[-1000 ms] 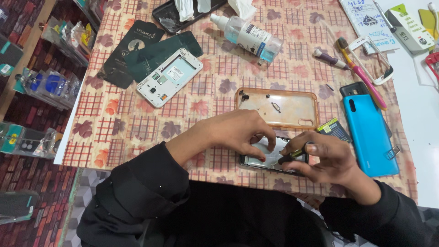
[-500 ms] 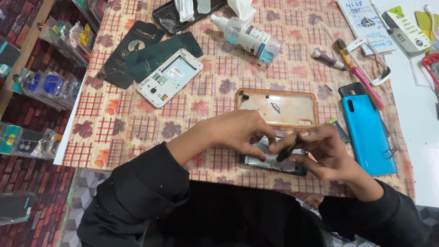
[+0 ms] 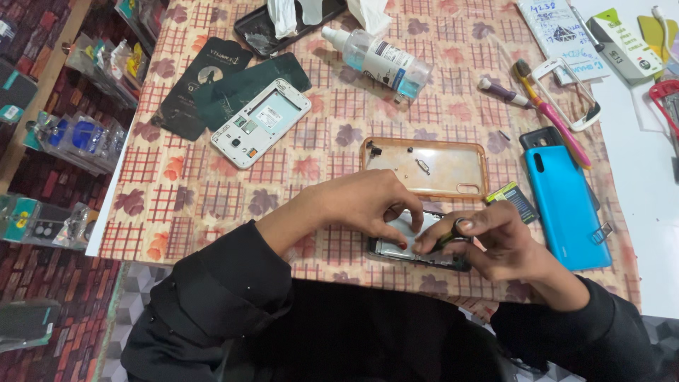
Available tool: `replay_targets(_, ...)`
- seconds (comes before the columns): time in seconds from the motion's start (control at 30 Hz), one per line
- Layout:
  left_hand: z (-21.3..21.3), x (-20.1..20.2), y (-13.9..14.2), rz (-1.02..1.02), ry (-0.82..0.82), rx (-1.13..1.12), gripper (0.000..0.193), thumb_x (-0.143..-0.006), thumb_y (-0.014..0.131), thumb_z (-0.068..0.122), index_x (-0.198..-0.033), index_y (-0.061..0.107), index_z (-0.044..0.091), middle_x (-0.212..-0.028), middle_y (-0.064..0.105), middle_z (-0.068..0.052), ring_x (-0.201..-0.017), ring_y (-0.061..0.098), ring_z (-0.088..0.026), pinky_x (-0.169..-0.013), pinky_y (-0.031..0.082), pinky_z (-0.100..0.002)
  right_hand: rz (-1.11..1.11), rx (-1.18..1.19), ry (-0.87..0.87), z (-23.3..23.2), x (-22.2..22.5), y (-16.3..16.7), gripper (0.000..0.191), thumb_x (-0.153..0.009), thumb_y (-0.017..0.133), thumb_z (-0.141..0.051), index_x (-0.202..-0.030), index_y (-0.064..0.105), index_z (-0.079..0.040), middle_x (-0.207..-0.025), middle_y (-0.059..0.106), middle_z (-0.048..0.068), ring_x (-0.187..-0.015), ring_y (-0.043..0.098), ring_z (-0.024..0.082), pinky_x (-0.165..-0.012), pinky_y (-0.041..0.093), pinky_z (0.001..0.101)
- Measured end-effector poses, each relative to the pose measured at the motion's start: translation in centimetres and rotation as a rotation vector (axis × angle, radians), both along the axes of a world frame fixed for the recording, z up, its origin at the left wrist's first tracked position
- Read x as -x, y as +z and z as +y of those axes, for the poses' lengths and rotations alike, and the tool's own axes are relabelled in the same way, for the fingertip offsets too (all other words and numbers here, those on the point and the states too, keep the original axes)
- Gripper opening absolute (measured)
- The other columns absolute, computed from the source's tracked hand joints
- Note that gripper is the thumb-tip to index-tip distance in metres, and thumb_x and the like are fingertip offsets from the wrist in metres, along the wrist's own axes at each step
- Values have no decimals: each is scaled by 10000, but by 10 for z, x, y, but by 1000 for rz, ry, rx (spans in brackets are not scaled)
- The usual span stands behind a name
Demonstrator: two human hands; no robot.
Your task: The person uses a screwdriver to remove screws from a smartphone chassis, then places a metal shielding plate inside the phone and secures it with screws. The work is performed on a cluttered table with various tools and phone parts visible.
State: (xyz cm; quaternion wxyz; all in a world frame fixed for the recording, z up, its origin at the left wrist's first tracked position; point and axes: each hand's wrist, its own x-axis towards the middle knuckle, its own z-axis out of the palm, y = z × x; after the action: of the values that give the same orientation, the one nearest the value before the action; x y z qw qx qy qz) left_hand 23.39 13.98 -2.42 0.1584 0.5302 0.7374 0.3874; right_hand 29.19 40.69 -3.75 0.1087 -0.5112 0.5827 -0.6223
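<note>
While both hands meet over an opened phone [image 3: 417,244] lying at the near edge of the counter [image 3: 177,198], the left hand [image 3: 368,205] arches over its left half with fingers curled and the tips pressed down on the pale inner plate, steadying it rather than gripping it; the right hand [image 3: 495,237] sits at about 3 o'clock from the phone, its thumb and forefinger pinched on a thin dark tool [image 3: 445,239] whose tip rests on the phone's inside. Just beyond the hands, at 12 o'clock, a clear orange-tinted phone case [image 3: 424,166] lies flat with a few tiny dark parts inside it. A small dark battery with a yellow-green edge [image 3: 515,200] lies between that case and a bright blue phone back [image 3: 566,205], which lies at 2 o'clock from the right hand. Farther off at 10 o'clock a white phone frame [image 3: 260,122] rests partly on dark flat covers [image 3: 212,88]. At 12 o'clock, well apart, a clear bottle with a white cap [image 3: 378,60] lies on its side, and at 1 o'clock a pink-handled brush [image 3: 555,124] crosses a white screen bezel [image 3: 569,92]. Both forearms wear black sleeves [image 3: 226,297]
</note>
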Motion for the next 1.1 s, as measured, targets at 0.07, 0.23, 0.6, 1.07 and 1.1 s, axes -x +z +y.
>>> replay_targets(0.07, -2, -1, 1, -4, 21, 43, 309, -729, 871, 308, -978, 779, 150, -697, 705, -26, -631, 681, -165, -582, 523, -339, 142, -4, -78, -4, 5, -4, 708, -884, 729, 160, -1415, 438, -207, -1119, 718, 168, -1076, 777, 279, -880, 720, 412)
replay_targets(0.23, -1, -2, 3, -8, 45, 94, 311, -733, 865, 303, -991, 782, 151, -674, 696, -46, -617, 679, -180, -576, 516, -348, 77, -15, -88, -3, 2, -3, 704, -897, 710, 130, -1413, 386, -222, -1148, 711, 169, -1100, 731, 286, -923, 645, 414)
replay_targets(0.6, -1, -2, 2, 12, 22, 65, 298, -737, 856, 296, -982, 773, 149, -669, 688, -37, -621, 684, -177, -572, 516, -338, 238, -64, -174, -7, 8, -13, 830, -817, 883, 20, -1411, 367, -244, -1123, 715, 99, -1008, 768, 248, -850, 686, 355)
replay_targets(1.07, -1, -2, 2, 24, 21, 60, 316, -733, 857, 329, -991, 779, 164, -681, 704, -25, -622, 693, -170, -576, 523, -330, 84, -29, -110, -5, 12, -14, 846, -787, 826, 179, -1368, 389, -254, -1089, 686, 117, -1008, 786, 249, -837, 671, 374)
replay_targets(1.1, -1, -2, 3, 20, 24, 71, 319, -733, 858, 326, -996, 780, 163, -667, 697, -35, -616, 689, -175, -576, 519, -334, 104, -53, -136, -5, 12, -13, 849, -792, 845, 153, -1371, 379, -257, -1084, 691, 106, -1007, 779, 237, -851, 676, 369)
